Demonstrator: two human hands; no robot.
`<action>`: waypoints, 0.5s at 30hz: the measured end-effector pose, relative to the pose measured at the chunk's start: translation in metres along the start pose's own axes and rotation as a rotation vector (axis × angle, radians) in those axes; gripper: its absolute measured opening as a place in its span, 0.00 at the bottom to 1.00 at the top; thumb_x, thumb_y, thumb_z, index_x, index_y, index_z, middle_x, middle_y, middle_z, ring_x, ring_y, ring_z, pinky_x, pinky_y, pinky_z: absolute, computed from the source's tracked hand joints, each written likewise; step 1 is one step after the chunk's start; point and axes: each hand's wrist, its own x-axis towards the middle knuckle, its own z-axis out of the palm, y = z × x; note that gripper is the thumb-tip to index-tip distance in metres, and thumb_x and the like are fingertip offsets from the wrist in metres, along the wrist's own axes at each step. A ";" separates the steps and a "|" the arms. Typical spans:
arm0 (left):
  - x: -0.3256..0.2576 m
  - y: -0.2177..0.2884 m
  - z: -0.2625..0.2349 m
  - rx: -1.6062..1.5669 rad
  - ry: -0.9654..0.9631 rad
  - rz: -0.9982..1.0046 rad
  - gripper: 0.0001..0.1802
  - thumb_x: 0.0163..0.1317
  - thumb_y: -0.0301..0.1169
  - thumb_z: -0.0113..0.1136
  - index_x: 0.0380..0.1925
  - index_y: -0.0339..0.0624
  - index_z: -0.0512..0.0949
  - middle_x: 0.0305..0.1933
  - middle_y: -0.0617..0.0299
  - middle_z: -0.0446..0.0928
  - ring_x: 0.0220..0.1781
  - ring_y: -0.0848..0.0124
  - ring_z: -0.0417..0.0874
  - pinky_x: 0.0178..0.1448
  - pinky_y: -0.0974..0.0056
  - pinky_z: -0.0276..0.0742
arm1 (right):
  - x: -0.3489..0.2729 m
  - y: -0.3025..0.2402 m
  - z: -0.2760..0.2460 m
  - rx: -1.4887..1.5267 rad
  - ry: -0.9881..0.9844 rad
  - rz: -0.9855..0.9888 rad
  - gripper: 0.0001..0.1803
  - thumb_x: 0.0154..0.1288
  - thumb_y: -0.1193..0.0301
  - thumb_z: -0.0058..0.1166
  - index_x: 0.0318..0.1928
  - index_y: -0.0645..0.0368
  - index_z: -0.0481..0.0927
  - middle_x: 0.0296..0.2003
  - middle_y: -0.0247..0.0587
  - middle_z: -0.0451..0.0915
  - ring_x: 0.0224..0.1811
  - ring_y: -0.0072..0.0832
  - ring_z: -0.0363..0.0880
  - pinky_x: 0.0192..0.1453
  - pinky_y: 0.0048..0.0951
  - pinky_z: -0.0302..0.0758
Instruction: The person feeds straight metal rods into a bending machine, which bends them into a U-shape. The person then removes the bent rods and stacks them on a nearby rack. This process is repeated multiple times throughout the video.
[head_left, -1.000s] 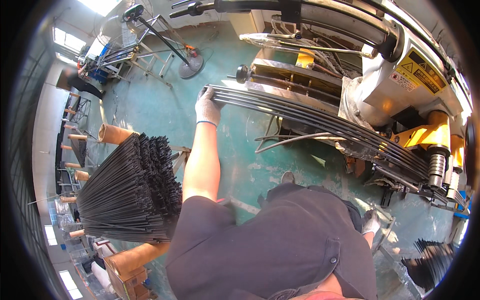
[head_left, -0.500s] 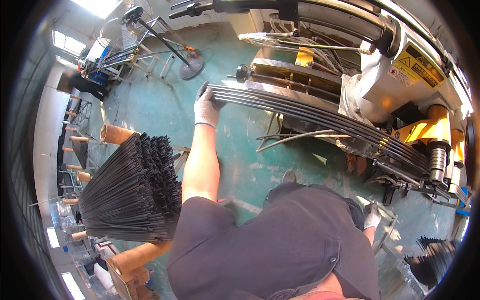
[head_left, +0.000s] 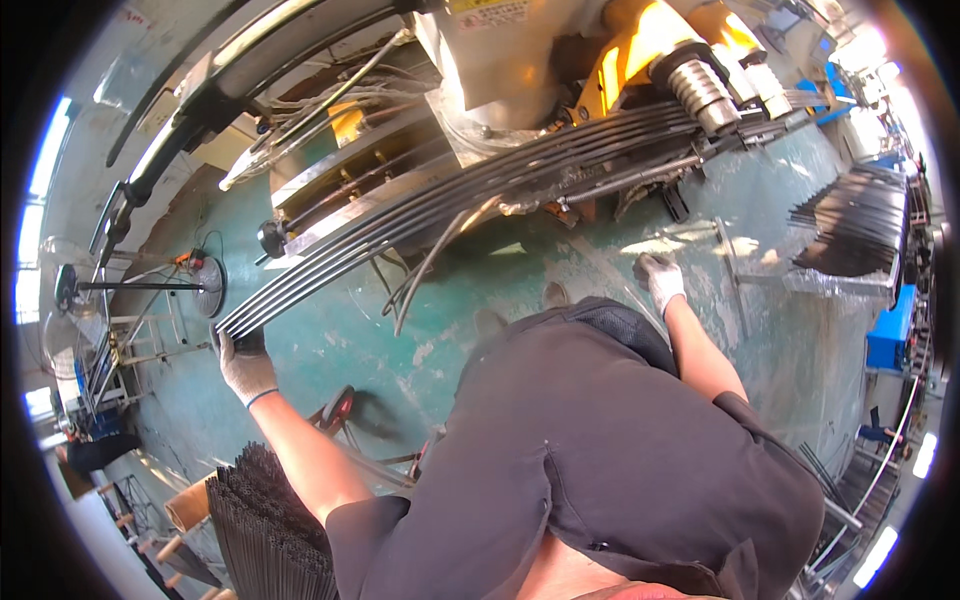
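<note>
Left hand (head_left: 245,362) outstretched gripping rod bundle (head_left: 470,195) end, right hand (head_left: 660,280) hanging free

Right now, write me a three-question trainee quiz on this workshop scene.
1. True or false: the left hand grips the near end of the bundle of long dark rods.
2. Which does the right hand hold? A) a rod B) nothing C) a cable
3. Fill in: the far end of the bundle runs under a yellow machine head with a ribbed metal ______.

Key: 1 true. 2 B; the gloved hand hangs free above the green floor. 3 roller.
</note>
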 end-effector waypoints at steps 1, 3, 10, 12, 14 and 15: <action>-0.004 0.001 0.003 0.011 -0.002 -0.018 0.19 0.80 0.35 0.54 0.67 0.50 0.76 0.66 0.51 0.80 0.67 0.52 0.81 0.76 0.43 0.74 | -0.001 0.003 -0.002 0.002 0.002 -0.020 0.10 0.73 0.66 0.59 0.41 0.60 0.85 0.28 0.33 0.82 0.24 0.22 0.76 0.27 0.28 0.71; -0.011 0.004 -0.002 0.028 -0.111 -0.039 0.22 0.80 0.37 0.54 0.71 0.53 0.73 0.66 0.50 0.80 0.65 0.50 0.82 0.74 0.39 0.76 | -0.011 -0.007 0.007 0.051 -0.017 0.012 0.10 0.71 0.65 0.58 0.36 0.58 0.83 0.26 0.34 0.81 0.22 0.23 0.74 0.26 0.29 0.70; -0.003 0.008 -0.043 -0.225 -0.414 -0.131 0.31 0.81 0.51 0.45 0.72 0.41 0.73 0.74 0.45 0.73 0.77 0.47 0.70 0.82 0.35 0.60 | 0.025 -0.024 0.008 -0.226 -0.091 0.060 0.19 0.72 0.58 0.58 0.39 0.63 0.87 0.31 0.36 0.86 0.30 0.25 0.81 0.37 0.30 0.76; -0.013 -0.019 -0.015 -0.269 -0.017 0.027 0.35 0.81 0.54 0.42 0.77 0.42 0.64 0.81 0.47 0.64 0.82 0.47 0.64 0.85 0.37 0.55 | 0.060 -0.006 -0.006 -0.329 -0.148 0.028 0.20 0.72 0.57 0.58 0.38 0.64 0.86 0.30 0.38 0.86 0.30 0.26 0.81 0.38 0.31 0.76; -0.042 -0.051 0.033 -0.332 0.299 0.081 0.40 0.81 0.55 0.40 0.82 0.42 0.53 0.86 0.50 0.54 0.85 0.48 0.59 0.86 0.38 0.52 | 0.076 -0.010 -0.010 -0.272 -0.154 0.010 0.13 0.73 0.63 0.59 0.39 0.61 0.85 0.31 0.36 0.84 0.28 0.24 0.78 0.31 0.30 0.72; -0.057 -0.070 0.037 -0.319 0.341 0.052 0.40 0.81 0.54 0.41 0.83 0.42 0.50 0.87 0.52 0.51 0.86 0.49 0.57 0.87 0.39 0.52 | 0.082 -0.022 -0.010 -0.303 -0.182 0.035 0.13 0.73 0.63 0.60 0.37 0.60 0.85 0.29 0.35 0.84 0.27 0.23 0.77 0.31 0.29 0.72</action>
